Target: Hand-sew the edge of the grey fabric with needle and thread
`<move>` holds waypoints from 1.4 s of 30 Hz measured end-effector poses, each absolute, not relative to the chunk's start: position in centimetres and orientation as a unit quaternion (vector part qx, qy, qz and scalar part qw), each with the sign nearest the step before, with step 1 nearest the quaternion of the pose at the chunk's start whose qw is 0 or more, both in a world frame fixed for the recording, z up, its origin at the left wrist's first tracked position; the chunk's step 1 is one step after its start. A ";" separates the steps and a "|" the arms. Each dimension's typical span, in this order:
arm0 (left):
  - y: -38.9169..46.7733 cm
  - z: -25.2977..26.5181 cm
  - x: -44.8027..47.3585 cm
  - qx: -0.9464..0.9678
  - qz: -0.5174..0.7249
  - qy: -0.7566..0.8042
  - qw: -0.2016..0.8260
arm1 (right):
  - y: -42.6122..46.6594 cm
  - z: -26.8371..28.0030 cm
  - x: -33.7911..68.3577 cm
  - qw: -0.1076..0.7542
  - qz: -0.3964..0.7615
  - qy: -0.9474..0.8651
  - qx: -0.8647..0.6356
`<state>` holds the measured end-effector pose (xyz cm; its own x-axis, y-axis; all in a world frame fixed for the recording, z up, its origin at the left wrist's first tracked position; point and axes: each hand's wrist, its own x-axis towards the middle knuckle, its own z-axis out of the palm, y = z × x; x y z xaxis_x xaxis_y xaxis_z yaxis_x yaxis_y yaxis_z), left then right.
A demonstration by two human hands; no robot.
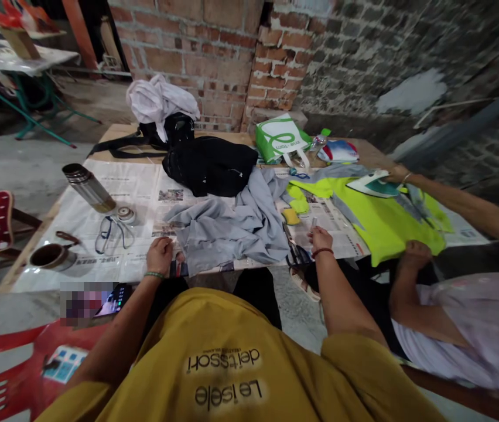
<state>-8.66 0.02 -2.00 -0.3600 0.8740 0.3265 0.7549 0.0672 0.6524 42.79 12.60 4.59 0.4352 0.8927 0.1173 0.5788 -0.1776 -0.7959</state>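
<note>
My left hand (160,255) rests at the table's front edge with its fingers curled closed, just left of a crumpled grey cloth (232,225). What those fingers hold, if anything, is hidden. Over newspaper to the right of the cloth, my right hand (321,239) pinches a small pale stick (314,222), too small to name more closely. A yellow sponge (291,216) lies a little beyond it, to the left. The grey garment lies in folds, its front reaching the table edge between my hands.
At right, another person's hand (396,174) holds an iron (373,183) on a neon-yellow and grey garment (390,220). A black bag (212,164) lies behind the cloth. At left stand a steel thermos (89,189) and a brown mug (51,258), with glasses (105,235) nearby.
</note>
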 end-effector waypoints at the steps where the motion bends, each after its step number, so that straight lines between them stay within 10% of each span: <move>1: 0.0 -2.0 -8.6 0.560 0.394 0.724 0.078 | 11.6 5.1 42.2 0.427 0.226 -0.487 -0.727; 7: -0.2 -0.3 -8.4 0.509 0.446 0.726 0.121 | 3.3 9.2 34.8 0.502 0.634 -0.377 -0.451; 14: -3.2 6.7 -5.6 0.519 0.516 0.673 0.110 | -2.3 11.3 24.3 0.395 0.783 -0.319 -0.359; 23: -8.3 9.2 1.2 0.364 0.540 0.498 0.573 | -3.9 11.0 17.9 0.349 0.696 -0.464 -0.423; 42: -8.2 10.8 2.8 0.385 0.511 0.533 0.554 | -5.1 10.2 18.1 0.352 0.645 -0.508 -0.450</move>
<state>2.85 -8.17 10.76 -0.0908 0.9760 -0.1979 -0.1557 0.1823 0.9708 18.11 -5.11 10.17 -0.3469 0.9108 -0.2238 0.0039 -0.2372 -0.9714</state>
